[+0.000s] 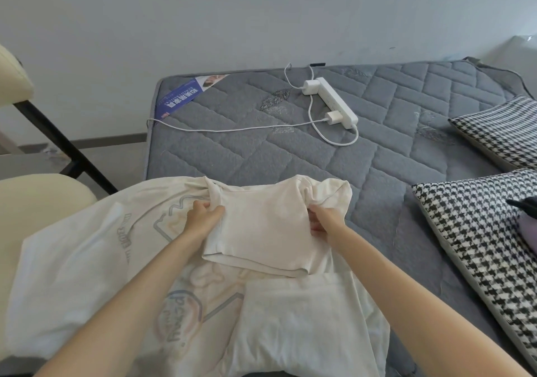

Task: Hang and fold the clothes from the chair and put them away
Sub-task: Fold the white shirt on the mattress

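A small cream top (261, 231) lies partly folded on a grey quilted mattress (377, 159), over a larger white T-shirt (87, 260) with a pastel print. My left hand (203, 217) grips the top's left edge, fingers curled into the cloth. My right hand (322, 221) grips its right edge near a short sleeve. The top's hem points toward me. Part of the white T-shirt is folded over itself at the bottom right (305, 318).
A white power strip (331, 100) with a charger and cable lies on the mattress farther back. Two houndstooth pillows (479, 246) sit at the right, with dark and purple cloth (527, 222) on one. A cream chair (35, 199) stands at the left.
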Action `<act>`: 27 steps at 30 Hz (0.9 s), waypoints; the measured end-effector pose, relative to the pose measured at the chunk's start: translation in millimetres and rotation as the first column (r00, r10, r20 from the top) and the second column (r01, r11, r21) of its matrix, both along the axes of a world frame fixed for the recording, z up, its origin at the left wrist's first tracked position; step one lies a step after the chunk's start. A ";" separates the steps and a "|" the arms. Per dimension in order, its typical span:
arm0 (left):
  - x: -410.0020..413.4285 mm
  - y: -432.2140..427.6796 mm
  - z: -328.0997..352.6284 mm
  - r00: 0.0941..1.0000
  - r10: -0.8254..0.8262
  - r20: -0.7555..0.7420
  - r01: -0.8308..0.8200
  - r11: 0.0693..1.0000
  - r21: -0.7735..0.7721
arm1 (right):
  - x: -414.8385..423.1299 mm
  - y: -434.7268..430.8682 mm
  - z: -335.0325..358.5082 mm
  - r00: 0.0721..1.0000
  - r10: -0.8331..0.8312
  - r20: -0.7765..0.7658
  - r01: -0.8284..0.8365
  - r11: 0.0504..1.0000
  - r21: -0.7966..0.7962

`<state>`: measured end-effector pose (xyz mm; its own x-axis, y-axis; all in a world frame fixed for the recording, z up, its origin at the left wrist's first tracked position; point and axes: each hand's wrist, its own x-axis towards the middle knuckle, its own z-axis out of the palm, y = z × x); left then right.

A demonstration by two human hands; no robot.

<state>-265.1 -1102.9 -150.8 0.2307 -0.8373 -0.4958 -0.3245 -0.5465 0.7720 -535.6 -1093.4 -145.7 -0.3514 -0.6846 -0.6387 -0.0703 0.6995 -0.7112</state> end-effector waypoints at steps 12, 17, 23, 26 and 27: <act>-14.7 -49.2 -1.4 0.920 0.228 -0.318 -0.272 0.957 -0.102 | -10.3 -78.9 29.9 0.941 -0.225 0.253 0.279 0.939 -0.203; -20.5 -66.7 0.8 0.831 0.260 -0.491 -0.315 0.949 -0.032 | -17.2 -111.5 44.1 0.789 -0.255 0.559 0.344 0.937 -0.058; -19.6 -67.3 -11.8 0.817 0.243 -0.523 -0.248 0.967 0.061 | -6.7 -104.0 17.7 0.992 0.106 0.061 -0.109 0.993 0.043; -23.1 -70.6 -13.5 0.857 0.221 -0.465 -0.241 0.970 0.016 | 3.7 -105.6 12.4 0.974 0.190 -0.124 -0.198 0.979 -0.054; -23.9 -72.8 -14.6 0.867 0.223 -0.446 -0.250 0.968 0.000 | 4.3 -107.0 9.2 0.973 0.158 -0.170 -0.179 0.977 -0.119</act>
